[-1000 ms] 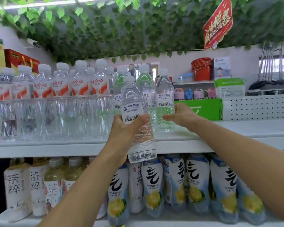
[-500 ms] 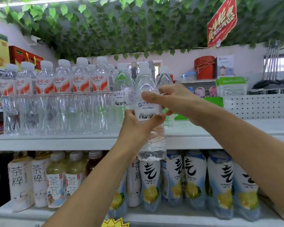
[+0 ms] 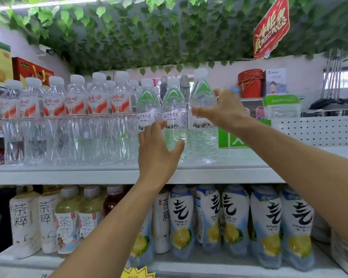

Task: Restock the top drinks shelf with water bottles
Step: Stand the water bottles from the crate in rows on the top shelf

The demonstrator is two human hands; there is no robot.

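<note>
Standing upright on the top drinks shelf (image 3: 239, 167), rightmost water bottle (image 3: 204, 125) at the end of the green-labelled row, white cap up. Curved round its upper label from 3 o'clock, right hand (image 3: 221, 111), thumb across the front, fingers near the bottle's shoulder; whether actually grasping or only touching, cannot tell. Spread and released at 7 o'clock of that bottle, left hand (image 3: 159, 149), palm toward the shelf, in front of the lower half of the middle green-labelled bottle (image 3: 174, 117), holding nothing. Farther toward 9 o'clock, a third green-labelled bottle (image 3: 148, 111), then a tight row of red-labelled water bottles (image 3: 68, 121) filling the shelf to its left end. Bare shelf at 3 o'clock of the rightmost bottle. At 6 o'clock, on the lower shelf (image 3: 209, 267), lemon-printed drink bottles (image 3: 265, 223) and tea bottles (image 3: 68, 221). At 12 o'clock, hanging green leaves (image 3: 149, 33) and a red sign (image 3: 271, 29).
</note>
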